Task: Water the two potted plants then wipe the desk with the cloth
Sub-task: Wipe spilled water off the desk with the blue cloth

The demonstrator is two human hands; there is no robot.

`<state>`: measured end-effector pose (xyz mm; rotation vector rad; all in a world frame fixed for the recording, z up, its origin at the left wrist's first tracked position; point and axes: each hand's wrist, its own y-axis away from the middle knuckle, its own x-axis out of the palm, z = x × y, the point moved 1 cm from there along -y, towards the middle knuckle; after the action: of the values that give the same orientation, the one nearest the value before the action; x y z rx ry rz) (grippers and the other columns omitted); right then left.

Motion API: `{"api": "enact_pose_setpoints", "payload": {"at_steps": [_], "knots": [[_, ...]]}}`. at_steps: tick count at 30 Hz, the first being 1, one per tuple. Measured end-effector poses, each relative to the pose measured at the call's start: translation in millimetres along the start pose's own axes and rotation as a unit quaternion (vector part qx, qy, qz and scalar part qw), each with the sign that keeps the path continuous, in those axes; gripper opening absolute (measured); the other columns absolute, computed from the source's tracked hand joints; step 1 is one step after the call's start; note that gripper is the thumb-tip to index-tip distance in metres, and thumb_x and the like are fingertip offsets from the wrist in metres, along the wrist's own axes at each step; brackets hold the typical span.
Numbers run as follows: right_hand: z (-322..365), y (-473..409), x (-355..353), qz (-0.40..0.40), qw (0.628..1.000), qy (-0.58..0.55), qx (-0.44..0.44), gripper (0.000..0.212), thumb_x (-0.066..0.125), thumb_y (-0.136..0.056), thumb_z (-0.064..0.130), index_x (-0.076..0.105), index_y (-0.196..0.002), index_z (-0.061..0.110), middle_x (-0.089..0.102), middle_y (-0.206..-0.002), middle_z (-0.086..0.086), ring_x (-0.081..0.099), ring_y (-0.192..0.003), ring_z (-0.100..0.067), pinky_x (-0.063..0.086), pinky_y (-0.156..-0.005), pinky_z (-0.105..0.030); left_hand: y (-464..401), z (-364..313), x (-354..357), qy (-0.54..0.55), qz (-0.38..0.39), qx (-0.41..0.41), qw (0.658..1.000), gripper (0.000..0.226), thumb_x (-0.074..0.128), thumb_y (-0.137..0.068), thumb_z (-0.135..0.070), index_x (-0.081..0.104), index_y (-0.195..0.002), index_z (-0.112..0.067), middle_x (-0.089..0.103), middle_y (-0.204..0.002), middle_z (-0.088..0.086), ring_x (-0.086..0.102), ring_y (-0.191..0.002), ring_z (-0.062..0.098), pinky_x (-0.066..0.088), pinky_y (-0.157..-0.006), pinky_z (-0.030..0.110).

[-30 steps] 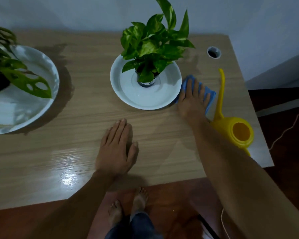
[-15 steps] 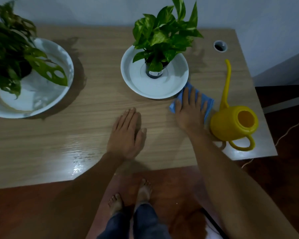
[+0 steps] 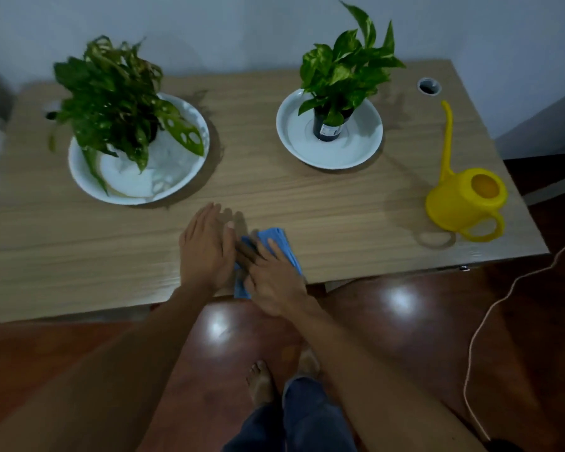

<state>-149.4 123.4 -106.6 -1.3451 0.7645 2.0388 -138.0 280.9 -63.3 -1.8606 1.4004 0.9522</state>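
A blue cloth (image 3: 279, 240) lies on the wooden desk (image 3: 323, 203) at its front edge, partly hanging over it. My right hand (image 3: 274, 278) presses flat on the cloth with fingers spread. My left hand (image 3: 206, 249) rests flat on the desk just left of the cloth, holding nothing. A leafy plant (image 3: 343, 66) in a dark pot stands in a white dish (image 3: 359, 151) at the back right. A larger plant (image 3: 111, 96) sits in a wide white bowl (image 3: 85, 177) at the back left.
A yellow watering can (image 3: 463, 200) with a long thin spout stands near the desk's right edge. A cable hole (image 3: 429, 86) is at the back right corner. Below the desk are a glossy red-brown floor, my bare feet, and a thin cord (image 3: 490, 314) at the right.
My right hand has slid the cloth from beside the right dish to the desk's front edge, next to my left hand. The view has pulled back and now shows both plants.
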Motion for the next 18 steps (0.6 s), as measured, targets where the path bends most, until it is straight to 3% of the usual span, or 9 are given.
{"api": "enact_pose_setpoints", "payload": {"at_steps": [2,4,5,7,8,11,13,15,18], "knots": [[22,-2,-12,0.013,0.990,-0.139,-0.001,0.058,0.024,-0.105,0.030,0.041,-0.158,0.013,0.039,-0.166,-0.003,0.026,-0.158,-0.023,0.007,-0.130,-0.042,5,14,-23,0.045,0.001,-0.040,0.998,0.063,0.035,-0.102,-0.048,0.052,-0.146,-0.006,0.056,-0.148,0.016,0.050,-0.139,0.034,0.038,-0.117,0.047],[32,-1,-35,0.006,0.929,-0.351,0.119,0.049,0.034,-0.107,0.026,0.062,-0.137,0.001,0.059,-0.147,-0.017,0.056,-0.136,-0.030,0.030,-0.121,-0.043,11,22,-43,0.112,0.008,-0.100,0.989,0.055,0.041,-0.104,-0.045,0.055,-0.143,-0.009,0.060,-0.143,0.015,0.054,-0.133,0.033,0.040,-0.112,0.040],[32,1,-48,0.013,0.843,-0.489,0.224,0.043,0.040,-0.107,0.029,0.070,-0.124,0.004,0.066,-0.136,-0.020,0.065,-0.118,-0.028,0.043,-0.108,-0.040,12,23,-51,0.149,0.018,-0.139,0.979,0.047,0.044,-0.105,-0.043,0.060,-0.137,-0.012,0.064,-0.138,0.014,0.056,-0.130,0.031,0.041,-0.108,0.037],[28,7,-68,0.049,0.632,-0.703,0.323,0.036,0.049,-0.103,0.037,0.075,-0.106,0.012,0.075,-0.113,-0.017,0.071,-0.087,-0.023,0.053,-0.080,-0.033,8,22,-63,0.265,0.066,-0.224,0.936,0.036,0.050,-0.103,-0.046,0.070,-0.111,-0.018,0.071,-0.117,0.010,0.063,-0.117,0.030,0.043,-0.096,0.037],[24,12,-76,0.060,0.573,-0.746,0.334,0.040,0.049,-0.101,0.042,0.076,-0.105,0.013,0.077,-0.104,-0.014,0.072,-0.082,-0.024,0.054,-0.077,-0.033,6,16,-70,0.334,0.113,-0.266,0.897,0.037,0.052,-0.100,-0.052,0.072,-0.102,-0.020,0.071,-0.108,0.007,0.065,-0.110,0.028,0.045,-0.092,0.039],[13,28,-102,0.040,0.494,-0.800,0.338,0.053,0.044,-0.102,0.048,0.083,-0.098,0.013,0.079,-0.101,-0.012,0.076,-0.086,-0.030,0.059,-0.083,-0.042,11,-13,-83,0.429,0.305,-0.308,0.793,0.053,0.054,-0.092,-0.066,0.071,-0.107,-0.019,0.071,-0.100,-0.002,0.068,-0.099,0.016,0.049,-0.090,0.034],[8,34,-121,0.011,0.476,-0.821,0.316,0.055,0.041,-0.103,0.051,0.083,-0.106,0.015,0.078,-0.112,-0.013,0.076,-0.095,-0.033,0.062,-0.084,-0.047,14,-35,-84,0.436,0.331,-0.271,0.792,0.039,0.063,-0.092,-0.054,0.071,-0.103,-0.017,0.073,-0.101,-0.003,0.069,-0.097,0.015,0.051,-0.086,0.032],[2,39,-134,-0.014,0.457,-0.842,0.285,0.067,0.038,-0.100,0.066,0.078,-0.121,0.017,0.072,-0.130,-0.016,0.071,-0.110,-0.037,0.057,-0.094,-0.053,12,-55,-82,0.437,0.291,-0.238,0.817,0.018,0.070,-0.093,-0.035,0.071,-0.090,-0.017,0.073,-0.098,0.000,0.068,-0.095,0.017,0.052,-0.081,0.030],[-15,49,-141,-0.057,0.450,-0.845,0.282,0.098,0.031,-0.086,0.090,0.075,-0.128,0.013,0.064,-0.141,-0.021,0.065,-0.123,-0.040,0.050,-0.106,-0.057,5,-76,-74,0.433,0.269,-0.210,0.834,0.028,0.066,-0.098,-0.027,0.058,-0.072,-0.020,0.069,-0.087,0.000,0.065,-0.086,0.019,0.051,-0.075,0.030]]}}
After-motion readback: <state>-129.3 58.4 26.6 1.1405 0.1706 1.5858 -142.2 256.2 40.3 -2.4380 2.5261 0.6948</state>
